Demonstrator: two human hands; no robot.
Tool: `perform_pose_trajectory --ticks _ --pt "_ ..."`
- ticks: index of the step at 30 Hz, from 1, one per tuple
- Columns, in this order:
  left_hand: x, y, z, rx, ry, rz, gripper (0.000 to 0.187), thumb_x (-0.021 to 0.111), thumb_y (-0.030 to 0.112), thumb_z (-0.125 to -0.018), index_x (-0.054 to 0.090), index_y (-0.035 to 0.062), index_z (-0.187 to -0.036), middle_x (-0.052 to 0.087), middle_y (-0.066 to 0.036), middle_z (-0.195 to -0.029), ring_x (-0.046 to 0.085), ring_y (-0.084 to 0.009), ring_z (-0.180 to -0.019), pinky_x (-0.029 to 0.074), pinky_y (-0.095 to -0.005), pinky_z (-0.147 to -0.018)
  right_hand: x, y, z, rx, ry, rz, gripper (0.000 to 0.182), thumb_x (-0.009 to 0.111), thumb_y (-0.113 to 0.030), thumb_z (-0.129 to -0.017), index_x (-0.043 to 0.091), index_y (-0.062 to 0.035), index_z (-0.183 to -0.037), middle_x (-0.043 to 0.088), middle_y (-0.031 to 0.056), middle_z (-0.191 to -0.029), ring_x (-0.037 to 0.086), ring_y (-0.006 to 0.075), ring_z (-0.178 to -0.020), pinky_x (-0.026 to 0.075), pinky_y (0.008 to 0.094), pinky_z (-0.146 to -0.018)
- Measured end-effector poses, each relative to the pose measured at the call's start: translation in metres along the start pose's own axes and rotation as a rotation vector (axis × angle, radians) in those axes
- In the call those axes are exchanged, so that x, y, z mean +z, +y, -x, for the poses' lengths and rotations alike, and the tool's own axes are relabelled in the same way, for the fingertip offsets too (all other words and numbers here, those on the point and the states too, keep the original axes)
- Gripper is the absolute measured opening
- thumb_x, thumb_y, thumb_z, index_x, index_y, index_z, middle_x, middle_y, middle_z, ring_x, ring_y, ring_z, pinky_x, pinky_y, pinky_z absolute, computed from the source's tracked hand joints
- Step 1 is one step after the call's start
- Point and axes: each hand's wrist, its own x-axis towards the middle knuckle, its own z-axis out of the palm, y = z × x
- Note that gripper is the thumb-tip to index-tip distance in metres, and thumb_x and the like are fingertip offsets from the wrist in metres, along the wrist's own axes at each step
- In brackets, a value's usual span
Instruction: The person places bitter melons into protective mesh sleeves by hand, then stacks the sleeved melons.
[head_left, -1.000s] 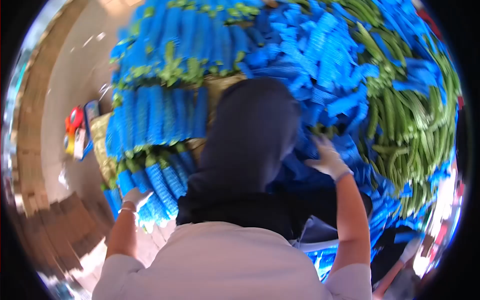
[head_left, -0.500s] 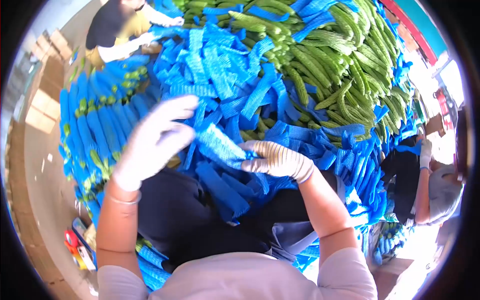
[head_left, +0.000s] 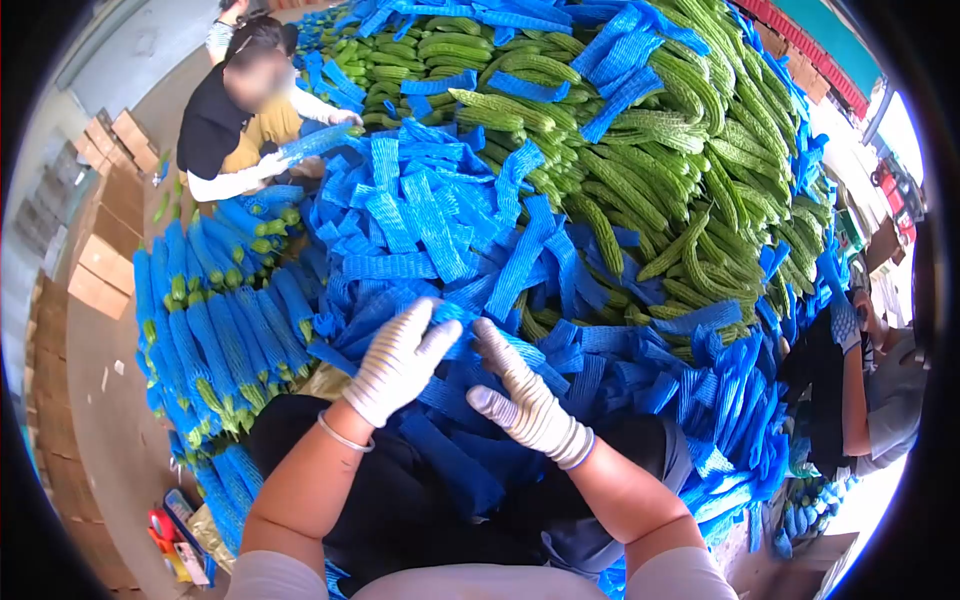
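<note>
My left hand [head_left: 402,362], in a striped whitish glove, is over the blue pile in front of my lap, with thumb and fingers apart. A pale blue mesh sleeve [head_left: 458,314] shows at its fingertips; I cannot make out whether they touch it. Close by on the right, my right hand [head_left: 532,398] wears a matching glove, its thumb spread away from the extended fingers. Many loose blue mesh sleeves [head_left: 435,215] lie in a heap beyond both hands. Green bitter gourds [head_left: 640,150] are piled behind and to the right of that heap.
Sleeved gourds [head_left: 215,335] lie in rows at left. A co-worker [head_left: 225,125] sits at upper left, holding a blue-sleeved piece; another person [head_left: 885,385] works at far right. Cardboard boxes [head_left: 105,270] line the left side. Red-handled tape [head_left: 160,525] lies at lower left.
My hands have come closer together and lower, the left moving right. My right hand has opened from its pinch on a blue mesh sleeve. The view has shifted, showing more of the co-worker.
</note>
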Motion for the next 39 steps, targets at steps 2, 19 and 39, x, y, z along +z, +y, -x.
perform_pose_trajectory --ticks 2,19,39 --pt "0.018 0.006 0.008 -0.081 -0.085 0.301 0.026 0.052 0.024 -0.096 0.054 0.0031 -0.111 0.06 -0.005 -0.087 0.059 -0.0145 -0.074 0.048 -0.0272 -0.065 0.01 0.008 -0.001 0.036 -0.006 -0.128 0.08 0.061 -0.029 -0.091 0.012 0.0008 -0.148 0.019 0.0208 -0.152 0.019 0.0279 -0.142 0.018 0.0333 -0.113" --pt "0.02 0.002 0.008 -0.066 -0.105 0.234 0.016 0.058 0.0 -0.087 0.055 0.0035 -0.102 0.056 0.0 -0.092 0.053 -0.0059 -0.084 0.046 -0.0227 -0.075 0.02 0.004 -0.004 0.104 0.074 -0.395 0.09 0.06 -0.037 -0.091 0.001 -0.0018 -0.149 0.025 0.0155 -0.149 0.027 0.024 -0.137 0.022 0.0333 -0.11" --pt "-0.017 0.003 0.011 -0.382 -0.47 0.915 0.013 0.06 0.01 -0.09 0.064 0.0025 -0.099 0.055 -0.002 -0.075 0.05 -0.0091 -0.065 0.039 -0.0218 -0.056 -0.015 0.009 -0.012 0.406 -0.015 -0.807 0.072 0.074 -0.031 -0.081 0.042 0.0036 -0.136 0.059 0.0106 -0.121 0.058 0.0183 -0.109 0.043 0.0312 -0.098"
